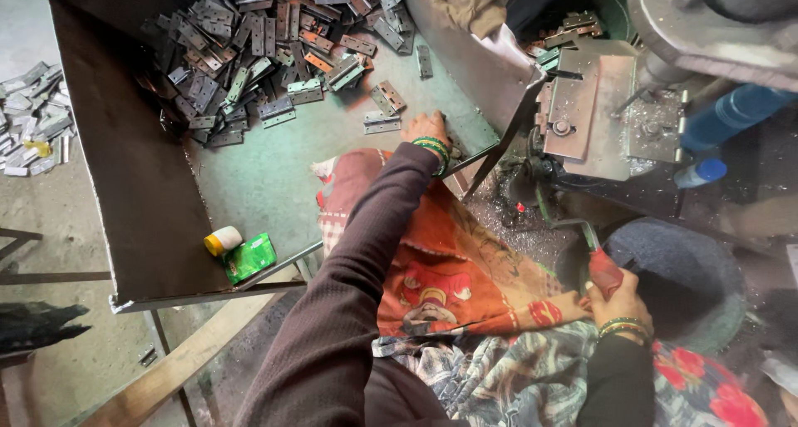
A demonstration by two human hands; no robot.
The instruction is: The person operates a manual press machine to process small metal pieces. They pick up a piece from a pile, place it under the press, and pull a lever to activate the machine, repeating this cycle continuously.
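My left hand (425,129) reaches into a big metal tray (133,169), resting near its right rim beside two loose metal hinges (381,111); whether it holds anything is hidden. A large heap of metal hinges (258,44) fills the tray's far end. My right hand (613,298) is closed around the red grip of a lever handle (600,265) beside a drilling machine (594,103). Both wrists wear green and gold bangles. An orange patterned cloth (440,261) lies over my lap.
A small white and yellow bottle (223,240) and a green packet (249,257) lie in the tray's near corner. A dark bin with hinges (569,15) stands at the back right. More metal pieces (33,115) lie on the floor at left. Blue bottles (715,123) sit right.
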